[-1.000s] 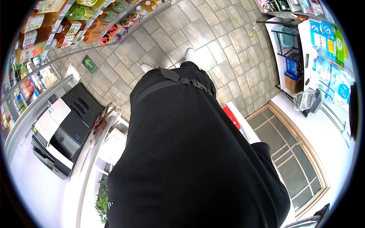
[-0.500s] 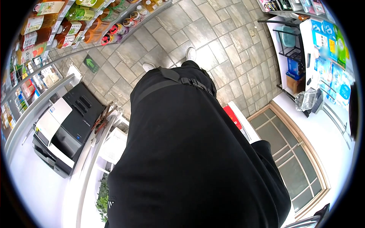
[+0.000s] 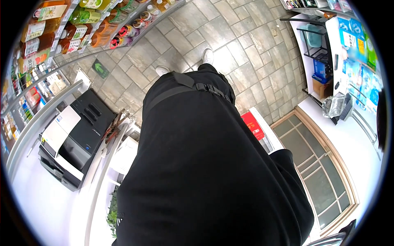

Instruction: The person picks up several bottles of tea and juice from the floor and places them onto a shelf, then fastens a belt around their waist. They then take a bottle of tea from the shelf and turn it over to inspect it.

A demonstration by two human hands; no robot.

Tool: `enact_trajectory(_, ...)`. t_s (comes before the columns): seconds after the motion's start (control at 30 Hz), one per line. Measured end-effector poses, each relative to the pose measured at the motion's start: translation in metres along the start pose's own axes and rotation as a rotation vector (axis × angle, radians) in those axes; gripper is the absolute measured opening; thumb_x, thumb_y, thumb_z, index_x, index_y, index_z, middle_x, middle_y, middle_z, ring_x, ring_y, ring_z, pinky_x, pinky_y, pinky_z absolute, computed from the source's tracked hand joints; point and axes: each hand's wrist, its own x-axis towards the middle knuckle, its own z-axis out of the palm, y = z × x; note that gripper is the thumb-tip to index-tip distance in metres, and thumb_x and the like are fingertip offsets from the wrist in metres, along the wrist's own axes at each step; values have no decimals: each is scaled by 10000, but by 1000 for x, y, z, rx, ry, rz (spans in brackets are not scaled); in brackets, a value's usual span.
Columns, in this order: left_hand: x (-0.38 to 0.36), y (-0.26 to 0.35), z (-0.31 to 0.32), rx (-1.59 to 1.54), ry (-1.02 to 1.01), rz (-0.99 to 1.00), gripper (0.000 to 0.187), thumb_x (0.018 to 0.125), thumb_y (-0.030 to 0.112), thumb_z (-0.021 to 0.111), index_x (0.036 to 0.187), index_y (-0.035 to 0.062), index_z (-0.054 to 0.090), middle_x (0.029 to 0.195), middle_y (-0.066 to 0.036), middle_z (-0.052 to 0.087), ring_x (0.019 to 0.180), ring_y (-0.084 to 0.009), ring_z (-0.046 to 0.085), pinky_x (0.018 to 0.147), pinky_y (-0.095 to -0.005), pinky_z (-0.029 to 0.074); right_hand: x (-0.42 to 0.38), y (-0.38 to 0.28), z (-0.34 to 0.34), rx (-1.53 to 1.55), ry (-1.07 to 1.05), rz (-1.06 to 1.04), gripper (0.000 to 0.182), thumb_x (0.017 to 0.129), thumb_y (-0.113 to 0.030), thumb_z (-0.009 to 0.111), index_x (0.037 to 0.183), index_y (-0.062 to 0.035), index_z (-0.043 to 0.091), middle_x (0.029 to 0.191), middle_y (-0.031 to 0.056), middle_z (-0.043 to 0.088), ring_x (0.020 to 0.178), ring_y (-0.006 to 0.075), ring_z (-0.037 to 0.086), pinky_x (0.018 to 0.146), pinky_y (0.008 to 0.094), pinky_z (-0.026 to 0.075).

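Observation:
Neither of my hands is in view. My own body in a black top (image 3: 205, 164) fills the middle, with a dark strap and buckle (image 3: 209, 89) at the waist. A black sleeve (image 3: 289, 180) bulges at the lower right, and the hand beyond it is hidden. Below the hem my white shoes (image 3: 207, 56) stand on the tiled floor. To the right of my body lies a flat red item with pale lettering (image 3: 252, 126) on a white surface. At the left stands a black and white printer (image 3: 78, 131).
Shelves of bottled drinks (image 3: 78, 35) line the upper left. A green arrow sign (image 3: 100, 68) is on the floor (image 3: 184, 33). On the right are a framed glass door (image 3: 312, 164), a black rack (image 3: 316, 49) and blue packages (image 3: 349, 39). A green plant (image 3: 113, 211) shows at the lower left.
The view has shifted slightly, so the printer, red item and door sit a little further right. More of the red item shows. My body has hardly changed, and no hand has appeared.

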Motion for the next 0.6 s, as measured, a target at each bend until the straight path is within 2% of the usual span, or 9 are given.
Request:
enact_trajectory(0.13,-8,3,-3,20,3,-11,484,923,457,650,1040,-8,711,955,-264,717,918,-399,709,842,-443,546,47,38,28,-188,-40,207,294,914,-181,657,1160,-46,744,1184,156,751,1089,284,728,948,448,570)
enact_trajectory(0.27,-14,3,-2,30,9,-27,485,922,460,648,1033,-8,713,949,-266,716,916,-403,708,839,-445,546,159,125,36,103,-308,370,325,900,-235,627,1107,-29,769,1156,201,748,1087,319,733,906,453,585)
enact_trajectory(0.33,-20,3,-2,38,0,-42,485,922,461,647,1029,-7,714,946,-267,715,914,-405,708,838,-446,546,84,17,-61,-231,-90,120,358,909,-261,594,1127,-33,762,1064,203,766,1030,331,750,851,444,600)
enact_trajectory(0.37,-21,5,-2,43,-2,-45,485,921,462,647,1028,-7,714,944,-267,715,914,-407,707,837,-446,546,113,16,-54,-254,191,2,327,914,-254,576,1024,-27,784,1028,198,771,978,332,761,851,432,601)
enact_trajectory(0.4,-23,8,-1,44,-7,-49,486,921,463,647,1026,-7,715,943,-268,714,913,-408,707,837,-447,546,155,13,-47,-68,381,-55,305,902,-259,636,1018,-16,778,1030,210,768,935,304,770,812,414,612)
enact_trajectory(0.43,-22,10,-3,46,-6,-49,486,921,463,646,1024,-7,715,941,-268,714,913,-409,707,836,-447,546,219,15,-38,201,95,-198,290,882,-259,693,1020,-16,772,1046,198,769,948,281,770,784,406,614)
enact_trajectory(0.47,-22,10,-1,45,-2,-47,486,921,464,646,1023,-6,715,940,-268,714,912,-410,706,835,-448,546,277,16,-29,485,-224,-252,291,862,-259,750,1021,-17,765,1061,185,771,960,257,771,755,398,616)
enact_trajectory(0.57,-26,9,1,34,6,-47,487,920,466,645,1017,-6,717,935,-270,713,910,-413,706,833,-449,547,157,-70,-142,204,-385,-167,306,826,-217,821,1057,-34,740,986,137,779,857,233,763,684,377,611)
enact_trajectory(0.6,-26,8,1,30,6,-47,487,919,467,644,1016,-6,717,934,-270,712,910,-414,705,833,-450,547,143,-85,-174,-53,-490,-272,365,818,-199,837,1136,-66,717,954,79,781,754,245,732,660,378,610)
